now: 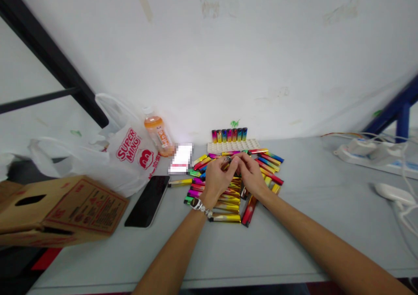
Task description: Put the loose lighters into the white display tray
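Observation:
Over a pile of slim, shiny, coloured tubes, my left hand and my right hand meet with fingertips pinched together. Something small and dark shows between the fingers, mostly hidden, and I cannot make out what it is. A watch circles my left wrist. The tubes are gold, red, pink, green and blue, with dark ends, and lie flat around and under both hands. Just behind them is a white holed rack, where several short coloured tubes stand upright in a row.
To the left are a black phone, a lit blurred screen, an orange drink bottle, a white plastic bag and a cardboard box. A power strip with cables and a white plug lie right. A wall rises behind.

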### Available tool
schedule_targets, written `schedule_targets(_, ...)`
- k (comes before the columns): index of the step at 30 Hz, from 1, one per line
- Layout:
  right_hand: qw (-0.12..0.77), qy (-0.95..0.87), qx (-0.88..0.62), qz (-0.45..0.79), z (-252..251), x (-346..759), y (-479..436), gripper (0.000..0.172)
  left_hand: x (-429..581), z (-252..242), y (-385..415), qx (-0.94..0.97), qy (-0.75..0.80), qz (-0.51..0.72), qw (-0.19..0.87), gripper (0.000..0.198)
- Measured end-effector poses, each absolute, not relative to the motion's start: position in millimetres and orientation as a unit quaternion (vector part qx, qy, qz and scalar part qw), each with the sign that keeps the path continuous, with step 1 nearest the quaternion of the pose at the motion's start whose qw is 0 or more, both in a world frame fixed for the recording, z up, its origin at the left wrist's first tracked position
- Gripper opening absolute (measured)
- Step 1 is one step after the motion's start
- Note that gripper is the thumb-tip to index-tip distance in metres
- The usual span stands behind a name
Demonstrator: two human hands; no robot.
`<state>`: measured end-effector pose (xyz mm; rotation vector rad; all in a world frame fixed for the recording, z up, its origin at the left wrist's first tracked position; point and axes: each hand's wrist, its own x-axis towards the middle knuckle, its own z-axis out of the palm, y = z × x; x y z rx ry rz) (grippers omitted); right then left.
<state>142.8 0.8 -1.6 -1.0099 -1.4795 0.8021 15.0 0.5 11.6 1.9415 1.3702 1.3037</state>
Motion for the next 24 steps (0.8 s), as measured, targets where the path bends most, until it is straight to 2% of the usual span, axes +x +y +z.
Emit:
schedule_targets(10,0.558,-0.625,-0.422,0.347,-2.4,142.1,0.8,0.022,15.6,7.3,3.7,0.699,0.501,0.472,0.194,0.046)
schedule_targets(18,0.557,-0.622,-0.427,0.347,-7.1,142.6,3.5,0.021,15.5,7.3,9.0,0.696,0.554,0.424,0.169,0.031)
schedule_targets(24,0.554,-0.622,-0.432,0.345,-7.9,143.2,3.7,0.021,16.0,8.1,8.1,0.689,0.547,0.438,0.183,0.033)
